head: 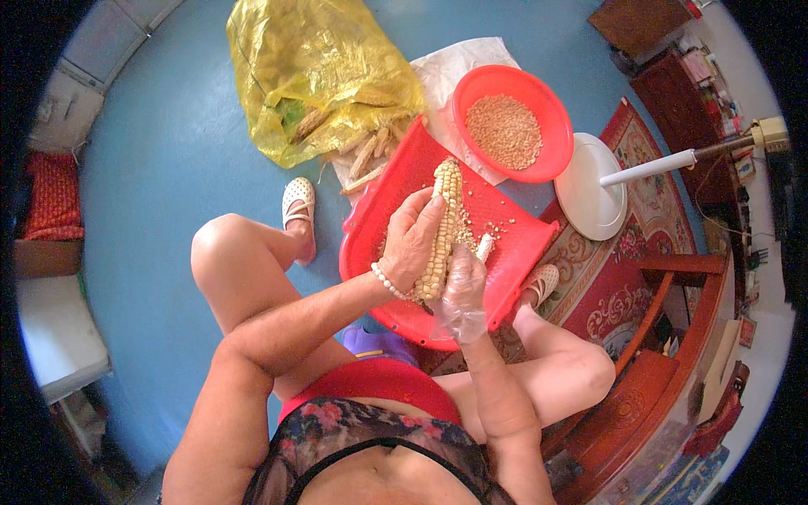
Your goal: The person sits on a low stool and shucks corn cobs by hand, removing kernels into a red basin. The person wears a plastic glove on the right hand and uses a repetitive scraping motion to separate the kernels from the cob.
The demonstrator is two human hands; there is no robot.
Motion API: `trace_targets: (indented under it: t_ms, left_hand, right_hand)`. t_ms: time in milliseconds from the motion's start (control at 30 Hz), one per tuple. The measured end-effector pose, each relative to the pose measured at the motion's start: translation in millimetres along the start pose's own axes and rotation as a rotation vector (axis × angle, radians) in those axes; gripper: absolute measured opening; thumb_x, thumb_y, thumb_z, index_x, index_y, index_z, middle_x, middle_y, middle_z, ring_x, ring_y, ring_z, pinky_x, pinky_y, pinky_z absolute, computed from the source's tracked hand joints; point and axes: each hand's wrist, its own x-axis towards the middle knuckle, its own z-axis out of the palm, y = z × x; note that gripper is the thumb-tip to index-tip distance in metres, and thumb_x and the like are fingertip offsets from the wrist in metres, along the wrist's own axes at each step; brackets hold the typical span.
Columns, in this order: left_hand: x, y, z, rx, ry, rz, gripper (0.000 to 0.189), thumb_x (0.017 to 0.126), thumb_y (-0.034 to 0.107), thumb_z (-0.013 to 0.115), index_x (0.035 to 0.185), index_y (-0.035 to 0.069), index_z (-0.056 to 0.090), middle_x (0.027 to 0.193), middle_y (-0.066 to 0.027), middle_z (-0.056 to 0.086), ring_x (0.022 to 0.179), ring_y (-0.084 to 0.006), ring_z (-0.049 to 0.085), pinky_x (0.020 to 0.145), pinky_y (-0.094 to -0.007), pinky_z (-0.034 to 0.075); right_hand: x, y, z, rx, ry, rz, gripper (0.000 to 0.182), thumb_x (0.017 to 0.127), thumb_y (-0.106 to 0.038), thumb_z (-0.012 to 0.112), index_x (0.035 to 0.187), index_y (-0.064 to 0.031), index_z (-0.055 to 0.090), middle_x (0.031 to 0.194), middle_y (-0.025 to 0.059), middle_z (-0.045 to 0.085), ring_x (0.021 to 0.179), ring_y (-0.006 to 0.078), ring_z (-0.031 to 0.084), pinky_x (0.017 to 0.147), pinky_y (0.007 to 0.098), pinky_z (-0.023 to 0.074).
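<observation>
An ear of dried corn (pixel 444 237) is held tilted above a red plastic scoop-shaped basket (pixel 404 183). My left hand (pixel 411 237), with a beaded bracelet at the wrist, grips the ear along its left side. My right hand (pixel 465 287), in a clear plastic glove, is at the lower right side of the ear and also has a bare white corncob (pixel 485 247) by its fingers; whether it grips the cob cannot be told. Loose kernels (pixel 467 227) lie in the basket beneath the ear.
Beyond the basket, a red plastic basin (pixel 555 113) holds kernels, on a white sack (pixel 483 53). A yellow plastic bag (pixel 328 57) lies at the upper left, with cobs (pixel 366 158) by its mouth. A stand's round white base (pixel 590 208) and a patterned rug (pixel 606 265) are at the right.
</observation>
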Motion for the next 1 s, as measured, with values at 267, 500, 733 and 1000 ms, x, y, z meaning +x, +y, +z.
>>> trace_targets:
  t_ms: [267, 500, 733, 1000]
  left_hand:
    - [-5.0, 9.2, 6.0, 0.121, -0.035, -0.001, 0.033, 0.091, 0.022, 0.048, 0.116, 0.0, 0.047, 0.094, -0.002, 0.055, 0.081, -0.0078, 0.051, 0.071, -0.0238, 0.045]
    - [-7.4, 7.5, 5.6, 0.072, -0.091, -0.016, 0.032, 0.091, 0.02, 0.048, 0.116, 0.0, 0.046, 0.097, -0.0024, 0.054, 0.086, -0.0077, 0.05, 0.075, -0.0232, 0.043]
    - [-14.0, 7.6, 3.5, 0.087, -0.164, 0.015, 0.036, 0.091, 0.02, 0.047, 0.122, 0.0, 0.043, 0.107, -0.0038, 0.055, 0.094, -0.0099, 0.052, 0.082, -0.0254, 0.043]
    - [-16.8, 7.1, -2.4, -0.012, -0.236, -0.051, 0.039, 0.092, 0.02, 0.046, 0.125, 0.001, 0.041, 0.112, -0.0052, 0.055, 0.098, -0.0115, 0.052, 0.085, -0.0267, 0.043]
  right_hand:
    - [3.2, -12.7, 7.8, -0.122, -0.022, -0.189, 0.035, 0.093, -0.029, 0.036, 0.079, -0.0019, 0.052, 0.068, 0.0039, 0.052, 0.061, 0.0127, 0.048, 0.055, 0.0295, 0.0425]
    - [3.6, -3.4, 1.4, -0.134, 0.082, -0.228, 0.032, 0.093, -0.028, 0.039, 0.081, -0.0026, 0.052, 0.069, 0.0037, 0.051, 0.062, 0.0125, 0.047, 0.055, 0.0298, 0.0417]
    - [-1.2, -35.6, 9.4, -0.285, -0.027, -0.316, 0.031, 0.093, -0.026, 0.037, 0.088, -0.0004, 0.053, 0.071, 0.0065, 0.054, 0.063, 0.0173, 0.051, 0.056, 0.0318, 0.0423]
    - [-2.2, -23.9, 0.2, -0.29, -0.007, -0.377, 0.035, 0.094, -0.031, 0.035, 0.093, -0.0014, 0.053, 0.077, 0.0023, 0.054, 0.067, 0.0092, 0.05, 0.056, 0.0252, 0.0427]
